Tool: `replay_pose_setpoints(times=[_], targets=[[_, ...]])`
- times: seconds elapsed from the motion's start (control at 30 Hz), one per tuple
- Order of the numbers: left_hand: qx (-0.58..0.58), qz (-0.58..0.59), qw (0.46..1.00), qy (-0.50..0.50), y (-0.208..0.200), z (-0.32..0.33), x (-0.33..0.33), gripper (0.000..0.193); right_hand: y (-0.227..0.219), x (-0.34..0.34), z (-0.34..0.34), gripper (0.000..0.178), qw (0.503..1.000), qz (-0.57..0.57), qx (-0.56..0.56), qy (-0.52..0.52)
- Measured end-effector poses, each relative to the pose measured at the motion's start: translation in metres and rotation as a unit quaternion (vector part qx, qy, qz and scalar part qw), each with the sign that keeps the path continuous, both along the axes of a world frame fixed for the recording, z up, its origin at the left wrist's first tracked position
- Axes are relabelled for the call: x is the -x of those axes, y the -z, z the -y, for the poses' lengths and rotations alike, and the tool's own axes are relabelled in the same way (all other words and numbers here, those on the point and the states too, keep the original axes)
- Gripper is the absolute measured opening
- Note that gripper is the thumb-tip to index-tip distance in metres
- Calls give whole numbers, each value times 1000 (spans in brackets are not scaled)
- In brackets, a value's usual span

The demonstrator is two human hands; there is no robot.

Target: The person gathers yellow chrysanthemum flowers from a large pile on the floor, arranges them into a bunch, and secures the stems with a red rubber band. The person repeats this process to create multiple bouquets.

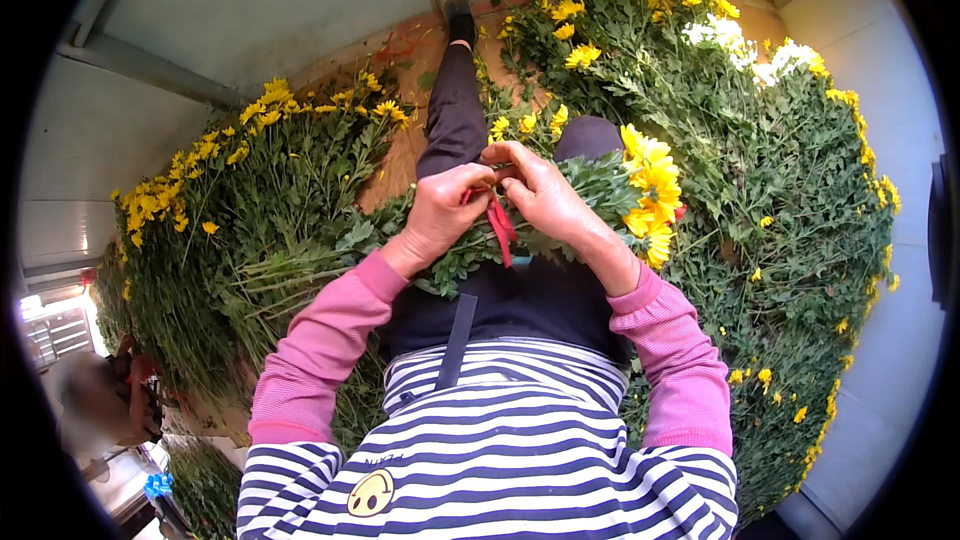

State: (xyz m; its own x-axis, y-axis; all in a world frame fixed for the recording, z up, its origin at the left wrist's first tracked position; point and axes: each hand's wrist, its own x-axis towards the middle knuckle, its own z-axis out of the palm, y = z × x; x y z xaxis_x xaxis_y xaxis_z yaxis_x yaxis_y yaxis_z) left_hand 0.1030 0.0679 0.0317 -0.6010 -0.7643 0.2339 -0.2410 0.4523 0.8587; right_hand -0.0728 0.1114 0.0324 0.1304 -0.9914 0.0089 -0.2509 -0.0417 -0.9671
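Observation:
Across my lap lies a bunch of yellow chrysanthemums (655, 180), its blooms to the right and its leafy stems running left. A red ribbon (501, 228) sits at the middle of the bunch, one end hanging down over the leaves. My left hand (447, 212) is closed, pinching the ribbon between thumb and fingers. Just beside it, my right hand (548, 196) is closed too, its fingertips meeting the left ones above the bunch. What the right fingertips pinch is hidden. The right wrist rests close to the leaves near the blooms.
Long-stemmed yellow chrysanthemums (250, 170) are heaped on the left. A larger heap (740, 170) curves along the right, with white blooms (725, 38) at its far end. Pale wall panels (300, 10) stand behind. Another person (105, 400) is at the lower left.

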Motion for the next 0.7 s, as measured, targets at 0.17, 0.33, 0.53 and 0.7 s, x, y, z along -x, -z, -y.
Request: replay_pose_setpoints(times=[0.17, 0.33, 0.53, 0.7], targets=[[180, -38, 978, -100, -8, -5, 19, 22, 4, -2, -1, 26, 993, -85, 81, -4], [139, 11, 983, -122, -1, -11, 9, 13, -1, -7, -5, 14, 995, -57, 32, 80], [154, 81, 984, -31, -8, -1, -1, 14, -5, -5, -6, 11, 990, -4, 119, 71], [220, 158, 952, 141, -1, 33, -29, 18, -40, 7, -28, 16, 988, 130, -67, -40]])
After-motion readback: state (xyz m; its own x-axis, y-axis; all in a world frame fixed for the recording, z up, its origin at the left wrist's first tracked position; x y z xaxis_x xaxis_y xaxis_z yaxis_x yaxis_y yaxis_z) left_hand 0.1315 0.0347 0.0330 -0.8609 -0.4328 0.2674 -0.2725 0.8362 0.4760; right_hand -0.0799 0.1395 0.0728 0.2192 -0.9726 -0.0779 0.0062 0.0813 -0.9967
